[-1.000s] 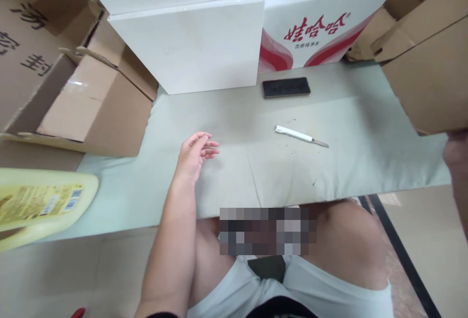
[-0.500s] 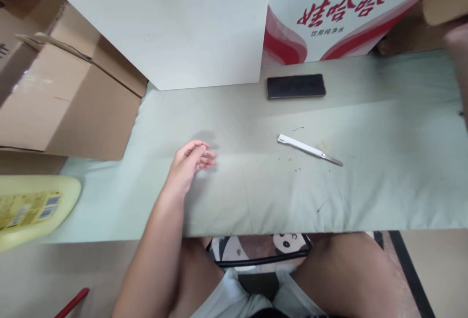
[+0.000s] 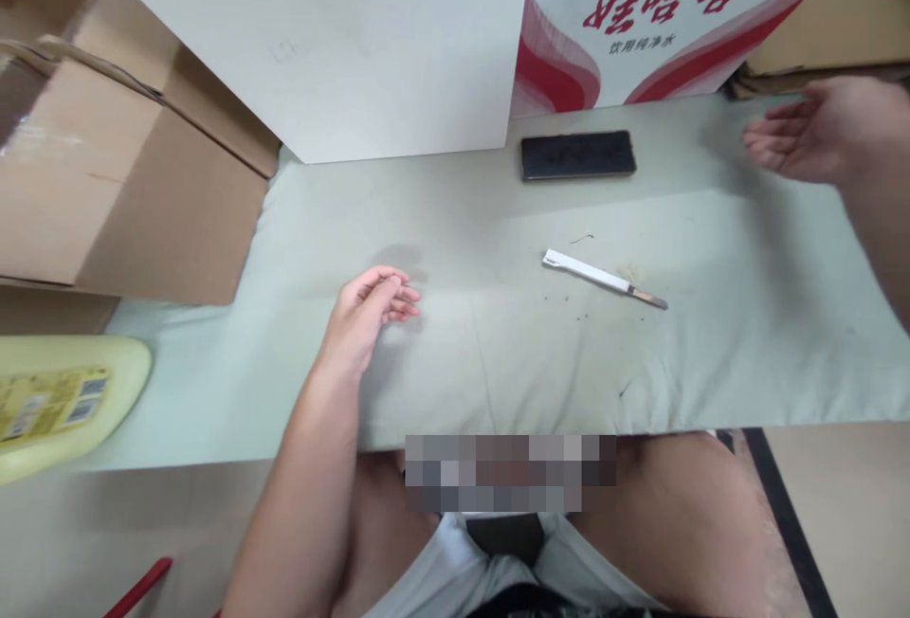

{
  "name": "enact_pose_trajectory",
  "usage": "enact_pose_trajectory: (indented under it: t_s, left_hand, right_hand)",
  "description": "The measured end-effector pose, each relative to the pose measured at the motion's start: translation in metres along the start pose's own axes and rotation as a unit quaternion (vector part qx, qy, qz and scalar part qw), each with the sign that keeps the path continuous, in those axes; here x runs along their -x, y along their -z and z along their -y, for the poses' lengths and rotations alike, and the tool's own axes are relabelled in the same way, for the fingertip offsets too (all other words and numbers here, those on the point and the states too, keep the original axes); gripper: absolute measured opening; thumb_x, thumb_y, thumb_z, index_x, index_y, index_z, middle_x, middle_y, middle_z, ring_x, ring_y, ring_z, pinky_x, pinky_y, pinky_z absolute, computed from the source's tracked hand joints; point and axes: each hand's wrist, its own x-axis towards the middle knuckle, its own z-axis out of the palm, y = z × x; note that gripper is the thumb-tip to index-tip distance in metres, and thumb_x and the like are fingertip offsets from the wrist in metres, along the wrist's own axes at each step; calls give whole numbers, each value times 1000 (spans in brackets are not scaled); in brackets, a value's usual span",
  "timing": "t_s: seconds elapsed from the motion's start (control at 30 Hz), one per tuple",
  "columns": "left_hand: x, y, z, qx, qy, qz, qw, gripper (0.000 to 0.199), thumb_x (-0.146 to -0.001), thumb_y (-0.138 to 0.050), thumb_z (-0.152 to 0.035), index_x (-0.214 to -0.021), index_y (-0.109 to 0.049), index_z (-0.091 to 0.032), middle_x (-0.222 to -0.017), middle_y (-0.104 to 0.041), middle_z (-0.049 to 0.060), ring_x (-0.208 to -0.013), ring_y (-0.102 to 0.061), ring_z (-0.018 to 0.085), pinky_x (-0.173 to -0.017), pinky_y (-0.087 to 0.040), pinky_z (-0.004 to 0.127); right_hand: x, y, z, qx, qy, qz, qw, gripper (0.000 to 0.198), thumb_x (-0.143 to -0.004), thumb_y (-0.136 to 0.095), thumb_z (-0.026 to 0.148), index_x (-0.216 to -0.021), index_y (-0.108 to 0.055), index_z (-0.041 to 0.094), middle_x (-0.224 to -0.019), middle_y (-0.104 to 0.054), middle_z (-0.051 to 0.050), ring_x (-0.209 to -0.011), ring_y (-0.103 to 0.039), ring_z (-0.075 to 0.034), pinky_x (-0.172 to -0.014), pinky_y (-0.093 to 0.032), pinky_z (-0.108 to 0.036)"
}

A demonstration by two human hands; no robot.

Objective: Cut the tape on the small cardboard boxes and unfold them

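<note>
My left hand [image 3: 375, 303] rests on the pale green cloth, left of the middle, with fingers loosely curled and apart and nothing visible in it. Over the right side of the table, my right hand [image 3: 817, 133] is open, its fingers stretched to the left and nothing in them. Between the two hands lies a slim knife [image 3: 589, 271] with a white handle and a narrow metal blade pointing right. Behind it a black smartphone [image 3: 577, 155] lies flat. Neither hand touches the knife or the phone.
A white box [image 3: 398, 49] and a red-and-white carton [image 3: 640, 59] stand along the back. Cardboard boxes [image 3: 163, 191] fill the left, with a yellow bottle [image 3: 78, 400] in front. Folded cardboard [image 3: 831, 21] sits at the back right. Dark specks and thin strands dot the cloth [image 3: 469, 362].
My right hand has come into view from the right edge, moving left over the table with its fingers extended. My left hand, the knife and the phone have stayed in place.
</note>
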Motion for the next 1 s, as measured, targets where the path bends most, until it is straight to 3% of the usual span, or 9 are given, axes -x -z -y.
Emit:
enact_pose_trajectory:
  t_s: [0.1,0.17,0.23,0.37,0.47,0.57,0.77,0.9,1.0]
  left_hand:
    - [2,-1,-2,17,-10,-2,1000,26,-71,-76,-41,-80,-65,-19,-69,-72,3,-57,-68,14,-56,-52,23]
    - [2,-2,-4,26,-19,-7,999,25,-70,-75,-41,-78,-64,-19,-68,-71,2,-55,-67,14,-55,-52,23]
    - [3,-3,-6,34,-31,-16,999,25,-70,-74,-40,-78,-63,-20,-66,-69,1,-54,-66,14,-54,-50,24]
    - [9,8,-10,65,-93,-83,990,28,-71,-72,-44,-78,-57,-21,-64,-65,-1,-54,-65,13,-54,-47,23]
    - [13,27,-15,95,-173,-167,966,28,-74,-68,-46,-76,-53,-23,-61,-60,-4,-55,-64,13,-55,-46,23]
    - [14,48,-21,124,-226,-253,932,27,-77,-62,-45,-73,-48,-24,-56,-51,-6,-51,-58,11,-53,-44,23]
    - [17,81,-29,205,-298,-367,857,27,-85,-52,-39,-65,-41,-23,-50,-33,-6,-44,-39,9,-47,-35,22]
    - [23,96,-26,219,-309,-394,837,49,-91,-57,-57,-63,-36,-23,-50,-30,-4,-45,-36,10,-48,-32,25]
    - [26,103,-23,231,-307,-396,834,59,-90,-58,-69,-62,-34,-23,-52,-32,-2,-46,-37,10,-49,-32,28]
  right_hand:
    - [55,-7,16,-37,-107,26,993,51,-99,-36,10,-50,-49,17,-72,-75,-22,-56,-68,-11,-64,-51,-37]
    - [97,-19,31,-62,-105,78,989,38,-98,-44,12,-62,-55,18,-62,-70,-12,-51,-64,-11,-65,-52,-35]
    - [137,-36,46,-74,-75,152,983,29,-98,-49,15,-71,-60,19,-66,-71,-8,-56,-66,-13,-67,-53,-34]
    - [194,-83,79,-59,28,281,957,15,-93,-66,26,-78,-65,22,-73,-73,-5,-68,-67,-17,-70,-53,-33]
    - [215,-123,106,23,193,335,922,10,-89,-66,30,-82,-66,24,-74,-73,-3,-71,-67,-20,-71,-51,-35]
    - [230,-168,139,75,337,348,872,8,-89,-60,30,-88,-66,23,-83,-75,-4,-76,-68,-21,-75,-53,-36]
    - [270,-259,229,81,485,372,787,29,-90,-55,19,-118,-61,19,-126,-71,-10,-113,-69,-24,-98,-55,-36]
    - [306,-303,294,96,601,346,714,44,-92,-51,22,-137,-50,18,-150,-57,-7,-141,-51,-22,-121,-41,-41]
    - [326,-322,325,139,639,326,683,49,-95,-49,33,-142,-43,22,-155,-51,0,-157,-31,-25,-127,-26,-49]
